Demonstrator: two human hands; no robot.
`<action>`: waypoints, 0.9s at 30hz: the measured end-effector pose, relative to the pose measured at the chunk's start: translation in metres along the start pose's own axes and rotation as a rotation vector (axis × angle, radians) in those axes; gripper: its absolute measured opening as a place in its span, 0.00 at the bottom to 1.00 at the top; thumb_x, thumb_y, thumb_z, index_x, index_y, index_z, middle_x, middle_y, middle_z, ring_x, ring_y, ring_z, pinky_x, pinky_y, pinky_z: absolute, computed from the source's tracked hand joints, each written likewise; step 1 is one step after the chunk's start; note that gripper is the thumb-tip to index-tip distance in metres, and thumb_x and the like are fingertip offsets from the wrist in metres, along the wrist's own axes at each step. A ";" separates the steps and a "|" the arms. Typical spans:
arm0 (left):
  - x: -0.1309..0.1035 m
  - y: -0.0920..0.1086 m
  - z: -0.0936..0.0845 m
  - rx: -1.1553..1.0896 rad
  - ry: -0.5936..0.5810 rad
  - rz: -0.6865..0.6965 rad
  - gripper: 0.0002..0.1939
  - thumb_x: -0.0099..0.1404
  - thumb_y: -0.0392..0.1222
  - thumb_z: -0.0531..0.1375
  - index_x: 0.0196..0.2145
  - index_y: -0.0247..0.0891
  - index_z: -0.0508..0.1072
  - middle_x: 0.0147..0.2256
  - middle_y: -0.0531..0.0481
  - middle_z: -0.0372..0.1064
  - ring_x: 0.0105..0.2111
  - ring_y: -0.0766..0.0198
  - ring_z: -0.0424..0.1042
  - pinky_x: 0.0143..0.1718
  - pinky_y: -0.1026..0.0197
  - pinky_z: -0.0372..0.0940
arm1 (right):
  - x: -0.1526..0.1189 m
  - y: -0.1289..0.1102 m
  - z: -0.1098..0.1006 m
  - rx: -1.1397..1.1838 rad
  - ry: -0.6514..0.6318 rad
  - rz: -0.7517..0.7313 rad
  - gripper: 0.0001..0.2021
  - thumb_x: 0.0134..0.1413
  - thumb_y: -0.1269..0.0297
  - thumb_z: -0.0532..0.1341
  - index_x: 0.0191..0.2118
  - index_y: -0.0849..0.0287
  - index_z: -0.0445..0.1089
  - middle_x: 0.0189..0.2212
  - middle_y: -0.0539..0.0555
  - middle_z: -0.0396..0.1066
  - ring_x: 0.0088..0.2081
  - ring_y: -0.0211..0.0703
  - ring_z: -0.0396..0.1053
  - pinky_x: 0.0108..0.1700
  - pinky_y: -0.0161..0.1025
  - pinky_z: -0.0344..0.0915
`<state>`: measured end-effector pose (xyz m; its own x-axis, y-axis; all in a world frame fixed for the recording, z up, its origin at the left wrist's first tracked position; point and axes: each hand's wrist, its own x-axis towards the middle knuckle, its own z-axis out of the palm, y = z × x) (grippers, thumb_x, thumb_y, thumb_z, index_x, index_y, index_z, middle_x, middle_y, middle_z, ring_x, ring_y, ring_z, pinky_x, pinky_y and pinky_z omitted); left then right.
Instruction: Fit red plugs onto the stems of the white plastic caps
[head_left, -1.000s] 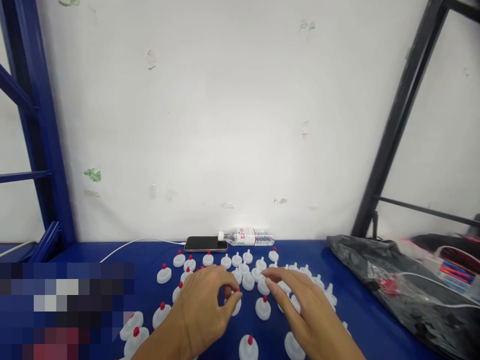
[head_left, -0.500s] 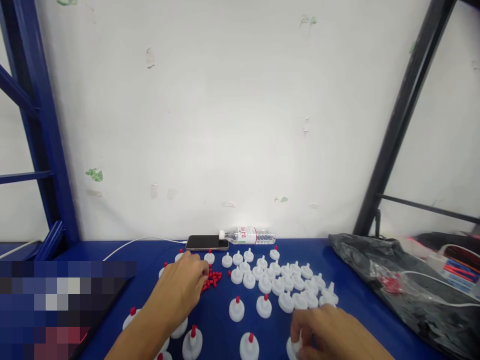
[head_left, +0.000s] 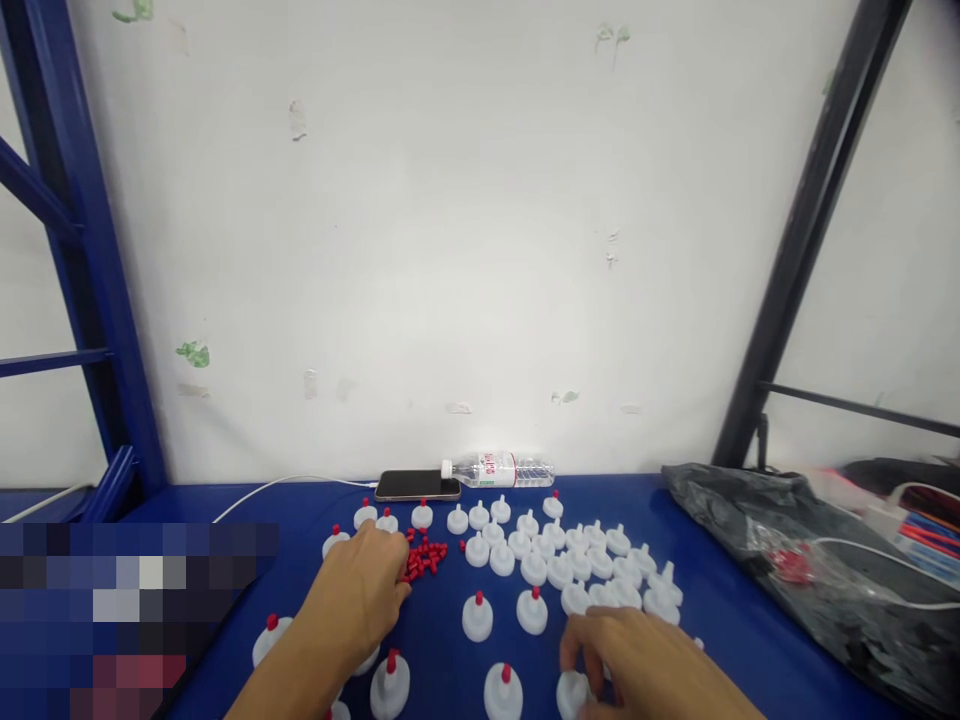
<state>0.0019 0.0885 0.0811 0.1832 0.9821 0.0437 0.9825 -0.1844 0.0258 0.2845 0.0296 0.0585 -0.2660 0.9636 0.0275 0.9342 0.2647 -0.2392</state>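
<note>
Many white plastic caps [head_left: 559, 560] stand on a blue table [head_left: 450, 640]; several carry a small red tip, like the cap [head_left: 477, 616] in the middle. A heap of loose red tips [head_left: 424, 558] lies left of centre. My left hand [head_left: 360, 595] rests fingers-down at that heap, its fingertips touching the tips; whether it holds any is hidden. My right hand [head_left: 637, 660] is low at the front right, fingers curled on a white cap [head_left: 574, 690] without a red tip.
A phone [head_left: 417, 485] on a white cable and a lying water bottle [head_left: 499, 470] sit against the wall. A black plastic bag [head_left: 810, 570] with red pieces covers the right side. Blue and black rack posts flank the table.
A second ago both hands were together over the middle caps. The left then moved to the red heap and stays there; the right drew back to a front cap and shifted slightly left.
</note>
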 end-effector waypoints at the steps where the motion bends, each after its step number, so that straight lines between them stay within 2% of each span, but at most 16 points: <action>1: 0.000 0.000 0.002 0.002 -0.004 0.008 0.05 0.64 0.34 0.61 0.36 0.36 0.77 0.40 0.37 0.75 0.42 0.44 0.75 0.41 0.48 0.66 | 0.000 0.001 0.001 0.002 0.000 -0.010 0.21 0.37 0.79 0.64 0.36 0.46 0.76 0.33 0.45 0.77 0.36 0.47 0.75 0.35 0.38 0.61; 7: -0.001 0.004 0.006 -0.013 0.010 0.045 0.10 0.64 0.28 0.55 0.34 0.35 0.76 0.38 0.36 0.74 0.41 0.41 0.74 0.39 0.47 0.66 | 0.002 0.001 0.000 -0.001 -0.048 -0.013 0.21 0.39 0.78 0.65 0.39 0.46 0.75 0.39 0.47 0.76 0.37 0.48 0.75 0.36 0.38 0.62; 11: -0.002 0.007 0.002 -0.075 0.095 0.067 0.11 0.65 0.29 0.52 0.34 0.35 0.74 0.39 0.36 0.73 0.44 0.40 0.71 0.39 0.47 0.64 | 0.006 -0.006 -0.004 0.034 -0.008 0.030 0.17 0.51 0.70 0.65 0.47 0.47 0.73 0.36 0.49 0.76 0.40 0.52 0.74 0.40 0.42 0.64; 13: -0.003 0.009 -0.002 -0.139 0.153 0.068 0.10 0.65 0.29 0.52 0.34 0.36 0.73 0.38 0.38 0.72 0.42 0.43 0.71 0.37 0.49 0.62 | 0.008 -0.010 -0.005 0.073 0.042 0.024 0.16 0.54 0.67 0.64 0.49 0.46 0.72 0.36 0.49 0.76 0.40 0.52 0.74 0.42 0.43 0.64; 17: -0.006 0.020 -0.009 -0.377 0.242 0.085 0.06 0.64 0.34 0.54 0.32 0.39 0.70 0.33 0.48 0.71 0.35 0.54 0.70 0.35 0.55 0.60 | 0.011 -0.019 -0.007 0.214 0.146 -0.024 0.16 0.61 0.60 0.61 0.54 0.45 0.71 0.39 0.49 0.76 0.41 0.49 0.74 0.45 0.42 0.66; 19: -0.008 0.028 -0.011 -0.532 0.247 0.120 0.06 0.64 0.37 0.54 0.32 0.41 0.70 0.28 0.53 0.69 0.30 0.60 0.68 0.33 0.59 0.60 | 0.012 -0.024 -0.009 0.252 0.182 -0.036 0.18 0.61 0.58 0.61 0.57 0.47 0.71 0.42 0.50 0.76 0.43 0.48 0.74 0.48 0.42 0.65; 21: -0.011 0.036 -0.013 -0.660 0.235 0.164 0.07 0.65 0.40 0.53 0.31 0.41 0.70 0.24 0.56 0.65 0.25 0.64 0.65 0.28 0.62 0.58 | 0.011 -0.030 -0.011 0.276 0.197 -0.050 0.17 0.60 0.57 0.63 0.55 0.47 0.72 0.44 0.50 0.75 0.43 0.47 0.73 0.48 0.41 0.66; 24: -0.015 0.046 -0.013 -0.896 0.178 0.251 0.08 0.66 0.44 0.55 0.32 0.40 0.71 0.26 0.55 0.67 0.25 0.66 0.64 0.23 0.65 0.55 | 0.009 -0.035 -0.015 0.304 0.217 -0.106 0.13 0.59 0.60 0.64 0.50 0.46 0.74 0.42 0.47 0.74 0.41 0.45 0.73 0.45 0.39 0.67; 27: -0.018 0.051 -0.010 -1.157 0.099 0.304 0.10 0.64 0.48 0.60 0.34 0.39 0.75 0.32 0.51 0.70 0.31 0.63 0.67 0.24 0.65 0.55 | 0.008 -0.038 -0.016 0.293 0.240 -0.177 0.13 0.59 0.62 0.64 0.50 0.46 0.74 0.41 0.48 0.73 0.40 0.45 0.72 0.43 0.39 0.67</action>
<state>0.0482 0.0614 0.0911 0.3490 0.8947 0.2787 0.2779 -0.3829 0.8810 0.2512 0.0277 0.0830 -0.3211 0.8948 0.3102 0.7624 0.4386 -0.4758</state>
